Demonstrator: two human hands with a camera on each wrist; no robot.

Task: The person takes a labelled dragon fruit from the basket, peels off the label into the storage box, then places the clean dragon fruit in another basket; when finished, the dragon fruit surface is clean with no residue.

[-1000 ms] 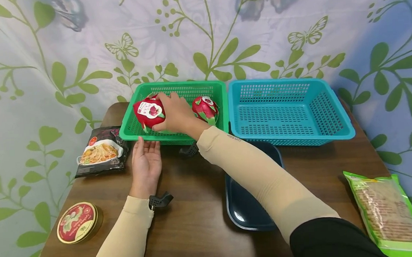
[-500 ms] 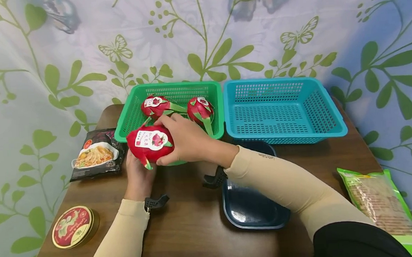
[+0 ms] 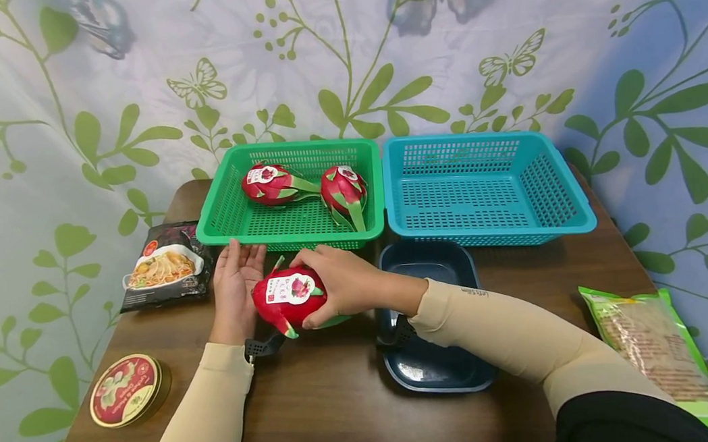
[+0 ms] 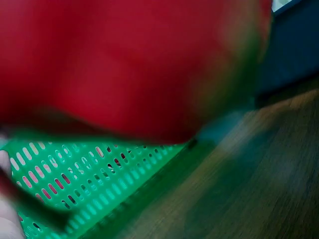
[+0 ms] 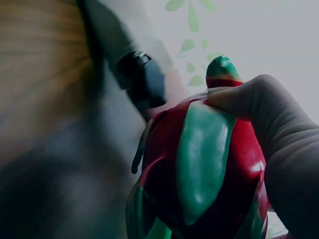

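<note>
A red dragon fruit (image 3: 288, 296) with green scales and a white label is gripped by my right hand (image 3: 348, 282), in front of the green basket (image 3: 291, 242). In the right wrist view the thumb presses on the skin of the dragon fruit (image 5: 204, 159). My left hand (image 3: 237, 292) lies palm up with fingers straight, just left of the fruit and by the basket's front wall. Whether it touches the fruit cannot be told. The fruit (image 4: 124, 64) fills much of the left wrist view, blurred. Two more dragon fruits, one left (image 3: 272, 184) and one right (image 3: 344, 191), lie in the green basket.
A blue basket (image 3: 491, 236) stands right of the green one. A dark blue tray (image 3: 439, 371) sits below the right forearm. A black noodle packet (image 3: 165, 266) and a round red tin (image 3: 126, 390) are at left; a green-edged bag (image 3: 660, 347) is at right.
My right hand has lifted the dragon fruit out of the green basket, over its front edge, then towards me and right. The left hand stays near the basket's front.
</note>
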